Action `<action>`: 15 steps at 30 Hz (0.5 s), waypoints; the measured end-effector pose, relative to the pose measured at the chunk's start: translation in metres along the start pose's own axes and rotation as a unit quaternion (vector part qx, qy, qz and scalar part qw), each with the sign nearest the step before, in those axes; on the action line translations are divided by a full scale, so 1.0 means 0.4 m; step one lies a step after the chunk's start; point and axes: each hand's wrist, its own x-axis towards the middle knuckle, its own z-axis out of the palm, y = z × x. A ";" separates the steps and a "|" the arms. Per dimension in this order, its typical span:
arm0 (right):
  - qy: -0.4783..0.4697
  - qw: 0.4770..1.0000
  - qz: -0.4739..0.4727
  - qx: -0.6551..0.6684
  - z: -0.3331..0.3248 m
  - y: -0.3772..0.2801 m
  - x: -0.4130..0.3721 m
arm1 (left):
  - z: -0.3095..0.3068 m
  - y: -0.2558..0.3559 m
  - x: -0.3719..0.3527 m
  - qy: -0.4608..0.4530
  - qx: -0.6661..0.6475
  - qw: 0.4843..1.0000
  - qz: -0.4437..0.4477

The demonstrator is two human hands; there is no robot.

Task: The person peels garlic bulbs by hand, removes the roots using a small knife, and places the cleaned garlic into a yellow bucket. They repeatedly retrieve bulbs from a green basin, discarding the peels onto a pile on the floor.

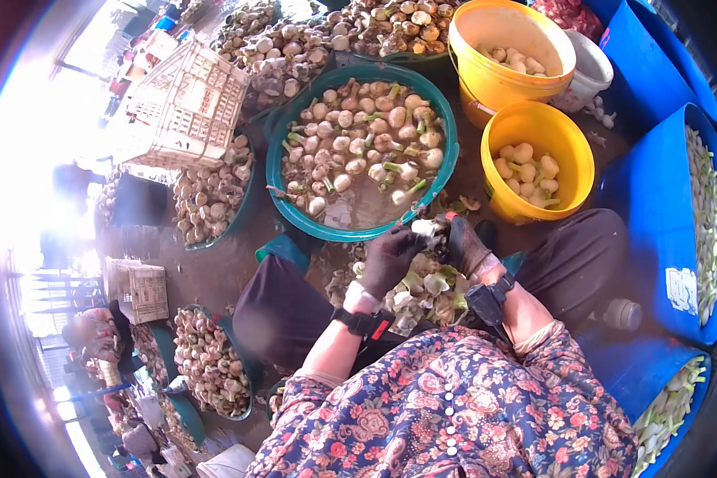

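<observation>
Both my hands, in dark gloves, are close together in front of me, below the green tub's rim (327, 232). My left hand (391, 256) has its fingers closed on a pale garlic bulb (428, 228). My right hand (464, 244) is curled at the bulb's other side, with something small and red at its fingertips; the rest of what it holds is hidden. Under my hands lies a heap of pale peelings (434, 288). Bulbs with short green stems (355, 143) float in murky water in the tub. White peeled bulbs (526, 171) lie inside the yellow bucket (498, 191).
A second yellow bucket (474, 76) stands behind the first. Blue containers (653, 223) with green-white stems line the right side. Unpeeled bulbs (211, 362) fill tubs at the left, near white crates (187, 103). Another person (99, 338) is at the far left. A clear bottle (623, 314) lies by my right knee.
</observation>
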 end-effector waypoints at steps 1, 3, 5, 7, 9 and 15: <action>-0.005 0.995 0.031 0.090 -0.006 0.000 0.009 | -0.007 -0.009 -0.021 -0.059 0.011 0.996 -0.059; -0.018 0.961 0.091 0.262 -0.020 -0.017 0.031 | -0.034 -0.020 -0.057 -0.171 0.035 0.969 -0.173; -0.068 0.961 0.130 0.234 -0.044 -0.042 0.023 | -0.076 -0.045 -0.070 -0.311 0.252 0.903 -0.158; -0.118 0.947 0.134 0.266 -0.042 -0.046 0.023 | -0.101 -0.065 -0.076 -0.380 0.333 0.845 -0.174; -0.032 0.978 0.069 0.195 -0.014 -0.049 -0.003 | -0.101 -0.085 -0.029 -0.295 0.280 0.891 -0.203; -0.002 0.968 -0.163 0.190 0.041 -0.192 -0.045 | -0.015 -0.276 0.177 -0.051 0.282 0.944 -0.162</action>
